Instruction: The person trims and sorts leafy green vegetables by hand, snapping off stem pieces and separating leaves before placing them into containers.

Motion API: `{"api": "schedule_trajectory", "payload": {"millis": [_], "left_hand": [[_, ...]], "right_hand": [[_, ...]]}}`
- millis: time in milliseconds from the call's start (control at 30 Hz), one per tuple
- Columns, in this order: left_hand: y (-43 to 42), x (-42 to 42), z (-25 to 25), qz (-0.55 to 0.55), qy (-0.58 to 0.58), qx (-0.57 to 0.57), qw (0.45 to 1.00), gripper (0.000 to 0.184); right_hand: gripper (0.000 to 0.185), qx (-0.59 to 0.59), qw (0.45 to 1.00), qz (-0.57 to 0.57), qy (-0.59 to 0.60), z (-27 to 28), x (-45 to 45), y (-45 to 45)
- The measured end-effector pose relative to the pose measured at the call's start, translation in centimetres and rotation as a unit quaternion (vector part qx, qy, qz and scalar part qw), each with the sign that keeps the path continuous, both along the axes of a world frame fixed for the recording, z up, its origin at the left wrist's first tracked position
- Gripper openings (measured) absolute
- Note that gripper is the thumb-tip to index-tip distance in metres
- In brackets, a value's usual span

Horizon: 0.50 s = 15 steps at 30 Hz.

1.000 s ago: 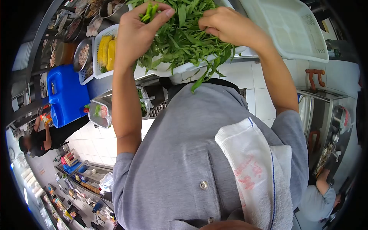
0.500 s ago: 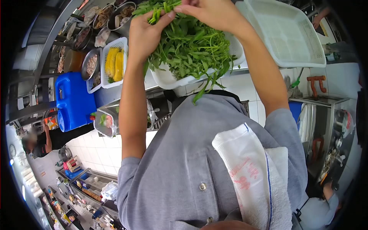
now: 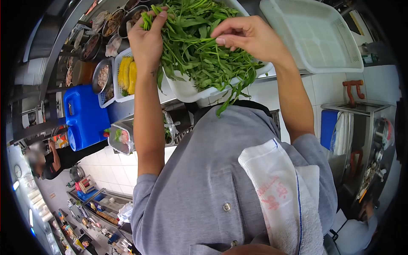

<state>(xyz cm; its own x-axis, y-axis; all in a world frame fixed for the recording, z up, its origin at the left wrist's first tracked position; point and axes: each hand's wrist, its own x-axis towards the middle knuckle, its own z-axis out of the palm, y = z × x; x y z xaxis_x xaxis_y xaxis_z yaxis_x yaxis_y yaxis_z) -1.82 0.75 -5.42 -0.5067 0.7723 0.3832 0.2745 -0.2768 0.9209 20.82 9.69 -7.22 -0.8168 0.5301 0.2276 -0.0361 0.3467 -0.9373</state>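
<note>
A heap of leafy greens with long thin stems fills a white plastic basket at the top middle, some sprigs trailing over its near rim. At the basket's left side, my left hand is closed around a small bunch of cut stems, their pale ends showing beside the thumb. Over the right part of the heap, my right hand has its thumb and fingers pinched at a green stem that stretches leftward across the pile.
To the right stands a larger white plastic basket. Left of the greens are a basket of yellow corn cobs, a metal bowl of chopped food and a blue jerrycan. Another person stands at the far left, one more at lower right.
My hands have moved apart: the left shifted left with the stems in it, while the right came down and toward the middle of the heap.
</note>
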Motion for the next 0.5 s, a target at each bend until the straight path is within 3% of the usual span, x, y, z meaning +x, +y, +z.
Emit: {"api": "schedule_trajectory", "payload": {"millis": [33,100,167,333,400,467,500], "left_hand": [[0.0,0.0,0.1,-0.006,-0.009,-0.002,1.0,0.022],[0.0,-0.3,0.3,-0.01,-0.017,-0.003,1.0,0.021],[-0.1,-1.7,0.7,0.059,-0.049,0.028,0.997,0.019],[-1.4,-4.9,1.3,0.069,-0.099,0.076,0.99,0.019],[-1.5,-4.6,1.7,0.053,-0.107,0.083,0.989,0.018],[-1.5,-4.6,1.7,0.058,-0.078,0.083,0.992,0.019],[-1.5,-3.6,2.1,0.032,-0.079,0.086,0.993,0.018]], "right_hand": [[0.015,-0.049,0.997,0.042,0.038,-0.1,-0.1,0.0],[0.015,-0.036,0.998,0.036,0.041,0.3,0.6,0.1],[0.015,-0.02,0.998,0.034,0.046,0.2,1.8,0.6],[0.019,-0.11,0.981,-0.037,0.154,-1.8,5.6,4.2],[0.02,-0.239,0.919,0.058,0.308,-2.2,5.9,5.6],[0.022,-0.193,0.93,0.064,0.306,-2.0,5.1,6.2],[0.022,-0.14,0.967,-0.019,0.214,-1.1,4.0,5.8]]}}
